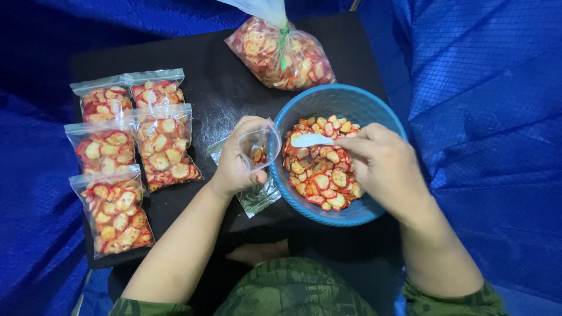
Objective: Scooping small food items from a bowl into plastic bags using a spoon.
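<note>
Left grip (237, 161) is pinching a small bag (259, 146) open beside the bowl (351, 99); right grip (383, 161) is holding a white spoon (310, 140) over chips (322, 172).

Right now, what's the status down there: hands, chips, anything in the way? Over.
Left hand holds small clear bag open at blue bowl rim. Right hand grips white spoon over red chips. Nothing between spoon and bag.

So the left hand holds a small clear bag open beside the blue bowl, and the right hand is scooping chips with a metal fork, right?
Not quite. The head view shows the right hand holding a white plastic spoon, not a metal fork, over the red-and-yellow chips. The rest stands: the left hand holds a small clear plastic bag open beside the round blue plastic bowl.
</note>
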